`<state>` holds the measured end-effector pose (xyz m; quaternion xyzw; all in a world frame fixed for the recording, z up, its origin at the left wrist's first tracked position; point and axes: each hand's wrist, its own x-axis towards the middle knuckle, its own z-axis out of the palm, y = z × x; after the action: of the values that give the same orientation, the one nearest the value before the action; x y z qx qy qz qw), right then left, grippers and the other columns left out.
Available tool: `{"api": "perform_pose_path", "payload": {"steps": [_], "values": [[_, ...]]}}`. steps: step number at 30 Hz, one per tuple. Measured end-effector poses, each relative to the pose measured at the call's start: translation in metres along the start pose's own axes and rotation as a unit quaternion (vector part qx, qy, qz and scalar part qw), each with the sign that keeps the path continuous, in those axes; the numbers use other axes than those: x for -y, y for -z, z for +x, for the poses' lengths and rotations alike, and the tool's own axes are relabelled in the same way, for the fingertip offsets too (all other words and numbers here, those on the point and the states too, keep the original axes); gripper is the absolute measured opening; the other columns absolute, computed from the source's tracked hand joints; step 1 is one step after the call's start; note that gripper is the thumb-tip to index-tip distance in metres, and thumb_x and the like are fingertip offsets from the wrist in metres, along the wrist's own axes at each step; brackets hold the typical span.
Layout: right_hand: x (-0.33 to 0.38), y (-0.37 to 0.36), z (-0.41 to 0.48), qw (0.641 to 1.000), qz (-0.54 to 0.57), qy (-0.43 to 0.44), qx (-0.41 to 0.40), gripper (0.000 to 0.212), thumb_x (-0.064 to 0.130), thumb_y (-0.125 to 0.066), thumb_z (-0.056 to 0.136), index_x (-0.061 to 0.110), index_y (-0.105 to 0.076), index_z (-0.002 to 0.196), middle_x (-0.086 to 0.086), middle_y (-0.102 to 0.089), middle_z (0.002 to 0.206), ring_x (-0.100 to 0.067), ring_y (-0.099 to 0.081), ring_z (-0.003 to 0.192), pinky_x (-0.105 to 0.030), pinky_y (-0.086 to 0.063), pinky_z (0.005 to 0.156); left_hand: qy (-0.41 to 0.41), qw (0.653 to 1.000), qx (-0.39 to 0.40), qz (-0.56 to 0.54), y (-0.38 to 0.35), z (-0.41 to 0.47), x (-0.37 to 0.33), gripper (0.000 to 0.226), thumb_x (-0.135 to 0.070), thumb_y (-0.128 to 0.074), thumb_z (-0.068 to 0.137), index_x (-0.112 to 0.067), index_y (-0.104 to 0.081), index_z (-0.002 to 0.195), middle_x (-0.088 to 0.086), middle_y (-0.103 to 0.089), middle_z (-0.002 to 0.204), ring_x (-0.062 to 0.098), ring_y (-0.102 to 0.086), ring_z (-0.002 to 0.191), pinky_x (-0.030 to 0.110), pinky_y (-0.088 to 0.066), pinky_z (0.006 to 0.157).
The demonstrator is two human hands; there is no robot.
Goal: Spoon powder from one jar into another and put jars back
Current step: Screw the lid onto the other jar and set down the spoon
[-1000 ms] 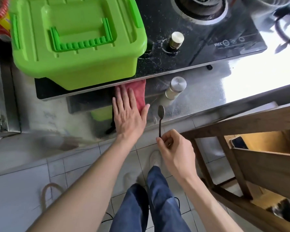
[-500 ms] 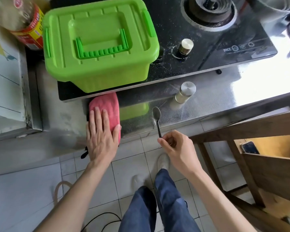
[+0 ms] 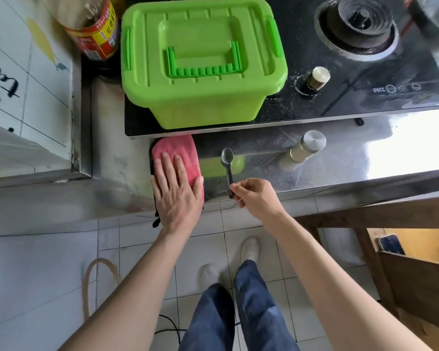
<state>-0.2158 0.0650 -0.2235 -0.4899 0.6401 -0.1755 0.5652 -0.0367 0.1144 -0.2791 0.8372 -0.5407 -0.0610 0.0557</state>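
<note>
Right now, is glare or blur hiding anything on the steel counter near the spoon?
Head view: glare whites out the steel counter at its right end; the spoon in the right hand and the steel-capped jar are sharp; the green patch under the spoon is a reflection of the green box; wide-angle bowing bends the counter edge.

— Where's the spoon?
— The dark spoon (image 3: 228,171) is over the table's (image 3: 365,168) front edge, bowl pointing away, its handle end pinched by the right hand (image 3: 256,198).
— And the jar?
— The small jar (image 3: 306,148) stands on the table with its silver lid on, to the right of the spoon and apart from it.
</note>
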Motion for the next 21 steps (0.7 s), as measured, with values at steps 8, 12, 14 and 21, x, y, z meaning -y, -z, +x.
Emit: {"api": "perform_pose_path", "payload": {"steps": [8,12,14,21], "values": [[0.000,-0.003,0.007,0.997,-0.072,0.004,-0.020,0.020,0.022,-0.069,0.096,0.005,-0.076,0.087,0.000,-0.070,0.068,-0.008,-0.055,0.046,-0.023,-0.045,0.057,0.003,1.000,0.013,-0.007,0.003,0.007,0.001,0.082,-0.061,-0.009,0.102,-0.010,-0.009,0.167,0.016,0.000,0.173,0.036,0.002,0.160,0.055,-0.011,0.128],[0.001,-0.002,0.004,0.991,-0.127,0.020,-0.034,0.018,0.026,-0.067,0.095,0.014,-0.078,0.088,0.000,-0.076,0.073,-0.008,-0.062,0.053,-0.029,-0.056,0.066,-0.013,1.000,0.013,0.005,0.005,0.008,0.004,0.083,-0.062,-0.010,0.103,-0.009,-0.013,0.166,0.018,-0.005,0.173,0.037,-0.002,0.160,0.056,-0.016,0.127],[0.003,0.002,0.000,0.988,-0.146,0.034,-0.026,0.018,0.025,-0.065,0.095,0.015,-0.079,0.087,0.002,-0.076,0.074,-0.012,-0.064,0.058,-0.032,-0.058,0.073,-0.017,1.000,0.011,0.018,0.007,0.009,0.006,0.083,-0.062,-0.012,0.103,-0.008,-0.016,0.165,0.019,-0.008,0.172,0.037,-0.005,0.160,0.057,-0.020,0.126],[0.003,0.032,-0.001,0.991,-0.123,0.036,-0.042,0.015,0.021,-0.067,0.092,0.019,-0.079,0.084,0.000,-0.077,0.072,-0.019,-0.069,0.062,-0.041,-0.061,0.074,-0.026,1.000,-0.006,-0.002,0.025,0.010,-0.008,0.079,-0.058,-0.020,0.105,-0.005,-0.025,0.163,0.018,-0.018,0.171,0.033,-0.014,0.159,0.055,-0.021,0.126]]}}
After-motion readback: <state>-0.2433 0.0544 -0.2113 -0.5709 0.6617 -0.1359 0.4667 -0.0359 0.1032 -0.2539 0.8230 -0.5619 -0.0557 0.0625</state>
